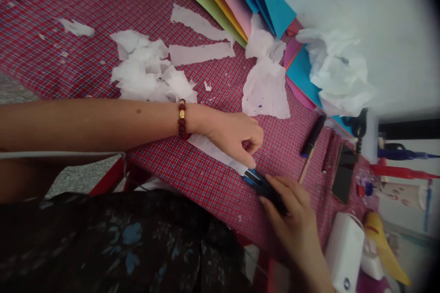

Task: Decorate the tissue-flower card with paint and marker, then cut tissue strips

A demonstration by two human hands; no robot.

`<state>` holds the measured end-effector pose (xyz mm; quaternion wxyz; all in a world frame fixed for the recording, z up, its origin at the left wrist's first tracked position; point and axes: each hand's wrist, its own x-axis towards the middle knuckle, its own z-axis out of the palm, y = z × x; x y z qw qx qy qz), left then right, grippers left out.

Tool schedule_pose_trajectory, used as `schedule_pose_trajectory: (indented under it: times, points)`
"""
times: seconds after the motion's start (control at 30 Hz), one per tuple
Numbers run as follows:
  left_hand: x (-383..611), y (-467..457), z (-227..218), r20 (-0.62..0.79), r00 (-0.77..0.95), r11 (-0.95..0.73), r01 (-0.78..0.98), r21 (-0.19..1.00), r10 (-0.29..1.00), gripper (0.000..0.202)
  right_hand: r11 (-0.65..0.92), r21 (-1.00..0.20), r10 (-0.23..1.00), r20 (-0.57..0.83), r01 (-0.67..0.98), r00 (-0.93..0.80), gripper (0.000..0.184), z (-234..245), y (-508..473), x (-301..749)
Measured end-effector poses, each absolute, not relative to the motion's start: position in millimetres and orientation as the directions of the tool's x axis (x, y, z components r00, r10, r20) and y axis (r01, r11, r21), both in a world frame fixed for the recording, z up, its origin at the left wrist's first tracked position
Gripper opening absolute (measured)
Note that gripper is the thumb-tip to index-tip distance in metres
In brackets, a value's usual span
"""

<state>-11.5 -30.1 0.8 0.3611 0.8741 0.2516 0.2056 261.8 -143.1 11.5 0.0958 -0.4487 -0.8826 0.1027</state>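
Note:
My left hand [233, 135], a beaded bracelet at its wrist, rests with curled fingers on a white paper strip [220, 154]. Its lowest fingertip presses near the strip's right end. That end meets the front of a black and blue stapler [256, 181]; whether it lies between the jaws I cannot make out. My right hand [292, 206] is closed around the stapler's back part. Just beyond my left wrist is a pile of crumpled white paper [147, 71]. Two torn paper strips [202, 53] and a wider torn piece [264, 87] lie farther off.
Coloured sheets [220, 0] stand along the far side, with crumpled paper [338, 71] beside them. To the right are a black marker [312, 136], a phone [343, 174], a white box-like object [344, 252] and pens [402, 171]. Checked cloth [34, 41] covers the table.

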Motion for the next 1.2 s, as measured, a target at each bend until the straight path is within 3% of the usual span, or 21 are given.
schedule_pose_trajectory:
  times: [0.1, 0.2, 0.4, 0.77, 1.0, 1.2]
  points:
    - [-11, -34, 4, 0.148, 0.865, -0.705, 0.279, 0.652, 0.479, 0.032, 0.579, -0.268, 0.81, 0.083, 0.77, -0.58, 0.034, 12, -143, 261]
    - [-9, -45, 2, 0.217, 0.831, -0.773, 0.336, 0.538, 0.512, 0.049, 0.578, -0.271, 0.811, 0.082, 0.77, -0.58, 0.035, 12, -143, 261]
    - [-1, -56, -11, 0.243, 0.789, -0.811, 0.477, 0.337, 0.565, 0.035, 0.593, -0.265, 0.801, 0.093, 0.761, -0.592, 0.034, 13, -143, 260]
    - [-11, -44, -5, 0.087, 0.81, -0.785, 0.526, 0.326, 0.579, 0.058, 0.556, -0.372, 0.816, 0.072, 0.743, -0.574, 0.04, 15, -155, 257]
    - [-11, -45, -9, 0.099, 0.816, -0.799, 0.521, 0.3, 0.569, 0.058, 0.534, -0.379, 0.838, 0.121, 0.756, -0.532, 0.042, 11, -172, 261]
    - [-13, -45, -7, 0.123, 0.801, -0.772, 0.507, 0.383, 0.587, 0.055, 0.508, -0.372, 0.853, 0.092, 0.777, -0.514, 0.041, 11, -164, 262]
